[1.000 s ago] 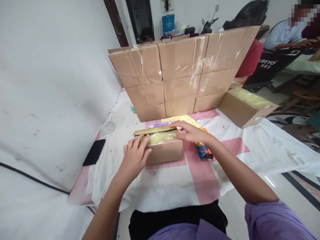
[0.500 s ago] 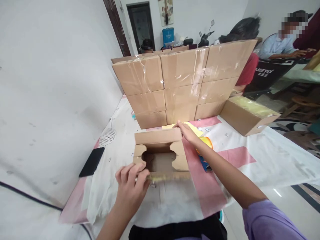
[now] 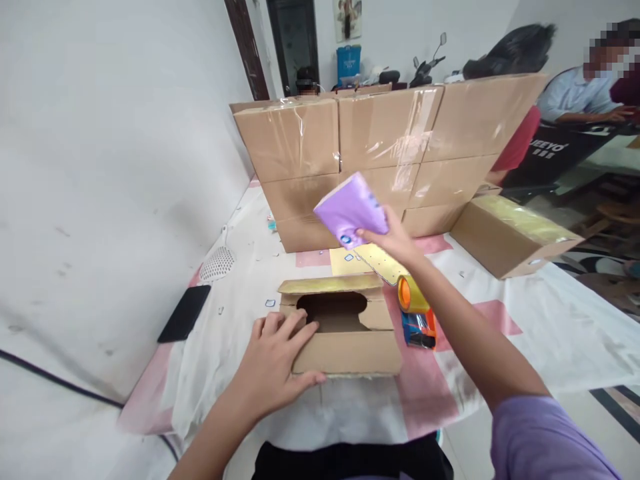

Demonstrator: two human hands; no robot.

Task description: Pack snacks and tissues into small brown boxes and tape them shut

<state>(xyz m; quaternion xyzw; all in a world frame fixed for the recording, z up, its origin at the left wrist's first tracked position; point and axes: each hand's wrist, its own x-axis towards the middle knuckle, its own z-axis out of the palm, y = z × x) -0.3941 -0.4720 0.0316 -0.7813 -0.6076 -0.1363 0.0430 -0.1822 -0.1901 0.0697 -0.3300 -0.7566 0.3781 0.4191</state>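
Observation:
A small cardboard box (image 3: 347, 353) sits on the table before me, its flaps folded out and its inside dark. My left hand (image 3: 280, 360) lies on the box's near left corner, fingers spread over the flaps. In my right hand (image 3: 393, 240) is a purple soft packet (image 3: 350, 210) with a blue round mark, like a tissue pack. It is raised beyond the box, in front of a wall of stacked cartons (image 3: 380, 133). Right of the box lies a tape dispenser (image 3: 419, 327) with a yellow tape roll (image 3: 413, 293), below my right forearm.
On the left are a black phone (image 3: 184, 313) and a white perforated object (image 3: 217, 264). A closed carton (image 3: 510, 233) stands at the right. A yellow printed patch (image 3: 370, 262) shows on the cloth (image 3: 240, 333). Other people (image 3: 575, 93) are behind the cartons.
My right hand has come up from behind the box and now shows the purple packet. The near flap has tipped toward me, and my left hand now lies spread on it.

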